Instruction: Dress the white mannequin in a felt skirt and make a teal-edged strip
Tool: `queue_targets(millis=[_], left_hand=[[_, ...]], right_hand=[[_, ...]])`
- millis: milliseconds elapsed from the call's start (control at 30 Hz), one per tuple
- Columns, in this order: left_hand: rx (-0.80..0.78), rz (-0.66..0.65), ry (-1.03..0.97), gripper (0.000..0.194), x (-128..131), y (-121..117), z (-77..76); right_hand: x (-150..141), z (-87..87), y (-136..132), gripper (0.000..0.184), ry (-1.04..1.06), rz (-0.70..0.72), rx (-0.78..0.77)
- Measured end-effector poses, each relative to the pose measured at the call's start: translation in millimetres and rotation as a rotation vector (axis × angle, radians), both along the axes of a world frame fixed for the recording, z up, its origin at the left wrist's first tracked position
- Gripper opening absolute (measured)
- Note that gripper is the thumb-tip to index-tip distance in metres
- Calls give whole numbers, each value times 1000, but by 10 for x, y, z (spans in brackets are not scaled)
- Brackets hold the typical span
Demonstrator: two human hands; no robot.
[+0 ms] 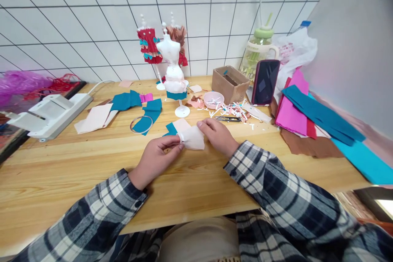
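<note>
A small pale sheet, thin like crepe paper, is stretched between my hands just above the table. Its left end is gathered into folds, and my left hand pinches that end between thumb and fingers. At the upper right corner my right hand has thumb and fingers closed on the edge; the fingertips there are partly hidden. Beneath and behind lie a teal piece and a pale pink piece. Farther back stands a white mini dress form with a pale pink wrap and a teal band round its lower part.
Two dressed forms, one in red, stand behind. Thread snips lie among paper scraps near a pink bowl and cardboard box. A phone leans at right beside coloured sheets. A bangle and power strip are left.
</note>
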State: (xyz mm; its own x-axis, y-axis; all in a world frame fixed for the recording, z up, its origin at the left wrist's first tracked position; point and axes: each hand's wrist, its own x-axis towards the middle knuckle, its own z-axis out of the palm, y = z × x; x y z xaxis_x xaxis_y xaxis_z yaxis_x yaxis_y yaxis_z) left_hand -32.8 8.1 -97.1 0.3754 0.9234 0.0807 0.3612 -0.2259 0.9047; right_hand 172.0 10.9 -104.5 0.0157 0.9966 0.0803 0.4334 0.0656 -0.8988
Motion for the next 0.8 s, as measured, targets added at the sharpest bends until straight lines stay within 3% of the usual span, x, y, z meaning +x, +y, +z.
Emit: queue_targets(millis=[67, 133, 300, 433, 567, 800], left_hand=[[-29, -4, -47, 31, 8, -9, -9], [-40, -34, -55, 31, 19, -15, -16], [-147, -164, -124, 34, 42, -17, -18], [-257, -187, -184, 38, 34, 18, -15], [-330, -95, -176, 40, 33, 56, -57], [-357, -35, -190, 39, 36, 57, -92]], right_hand=[[35, -21, 40, 55, 107, 96, -226], [29, -33, 48, 59, 291, 176, -328], [-92, -55, 3, 43, 669, 190, -227], [-175, -79, -41, 31, 589, 105, -83], [-222, -85, -87, 19, 403, 92, 51], [-232, -39, -100, 24, 545, 87, -41]])
